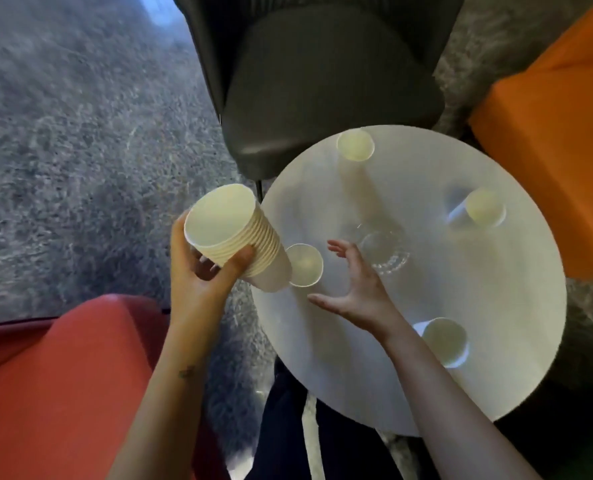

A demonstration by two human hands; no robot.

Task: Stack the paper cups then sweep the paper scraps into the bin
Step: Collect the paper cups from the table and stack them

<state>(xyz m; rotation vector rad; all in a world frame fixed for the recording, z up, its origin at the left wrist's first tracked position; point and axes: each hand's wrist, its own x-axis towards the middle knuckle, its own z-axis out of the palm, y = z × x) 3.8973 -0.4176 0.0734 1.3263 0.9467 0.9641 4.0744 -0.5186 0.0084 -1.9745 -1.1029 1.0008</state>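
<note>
Held the stack of paper cups (264, 247) tilted in the left hand (198, 282), off the round table (496, 393) at its left edge, thumb across the ribbed rims and fingers curled behind. Noted a single cup (303, 265) upright on the table just beside the stack's base; could not tell whether touching. Spread the fingers of the right hand (354, 289) wide just right of that cup, gripping nothing. Judged the cups light, thin-walled and easily crushed, best taken loosely round the wall below the rim and dropped straight into the stack. Marked a clear glass (385, 254) beyond the right hand, faint and hard to outline. Counted three more cups: far cup (355, 145), right cup (478, 211), near cup (444, 341). Found no paper scraps and no bin in view. Could not tell whether the right palm touched the table.
</note>
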